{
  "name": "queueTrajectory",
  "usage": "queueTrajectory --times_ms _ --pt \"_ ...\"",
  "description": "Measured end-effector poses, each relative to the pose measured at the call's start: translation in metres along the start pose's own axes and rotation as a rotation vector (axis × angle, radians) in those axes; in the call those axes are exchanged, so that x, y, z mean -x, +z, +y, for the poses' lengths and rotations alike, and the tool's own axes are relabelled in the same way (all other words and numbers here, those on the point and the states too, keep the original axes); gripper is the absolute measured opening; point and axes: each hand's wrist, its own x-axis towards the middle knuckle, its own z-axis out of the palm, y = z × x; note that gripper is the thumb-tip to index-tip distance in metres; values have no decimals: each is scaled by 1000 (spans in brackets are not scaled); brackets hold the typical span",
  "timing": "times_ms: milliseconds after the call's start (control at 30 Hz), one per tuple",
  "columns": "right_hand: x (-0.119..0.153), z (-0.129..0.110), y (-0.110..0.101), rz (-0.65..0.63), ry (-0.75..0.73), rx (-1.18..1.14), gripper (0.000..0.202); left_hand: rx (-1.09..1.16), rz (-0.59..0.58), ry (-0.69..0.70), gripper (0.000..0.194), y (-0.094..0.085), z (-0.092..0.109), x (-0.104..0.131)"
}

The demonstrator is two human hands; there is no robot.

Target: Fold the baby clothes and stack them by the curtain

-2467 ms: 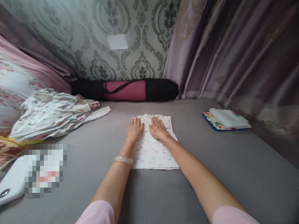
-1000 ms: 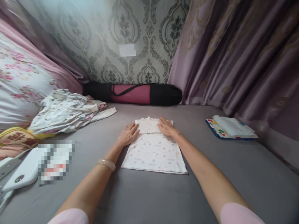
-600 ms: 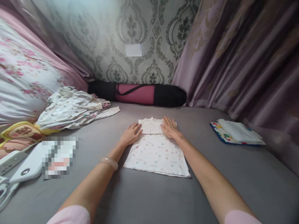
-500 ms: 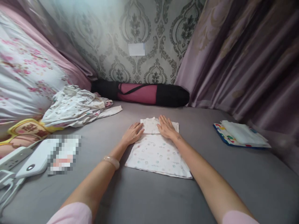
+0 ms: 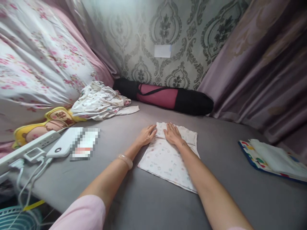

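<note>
"1 white garment (image 5: 165,157): where do we see it?"
"On our grey sheet (image 5: 148,204); left hand (image 5: 146,135) touches it at 10 o'clock, right hand (image 5: 173,134) at 12, fingers stretched, thumbs apart."

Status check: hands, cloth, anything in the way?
Left hand at left edge of printed cloth; right hand flat on its far end. Cloth lying flat on grey sheet. Right forearm hides part of cloth's right edge.
</note>
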Motion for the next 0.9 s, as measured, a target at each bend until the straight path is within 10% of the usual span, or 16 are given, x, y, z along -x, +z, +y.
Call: queueTrajectory --times_ms 900 --pt "-16 -74 15 10 -159 -56 61 323 218 -256 48 0 -13 -5"
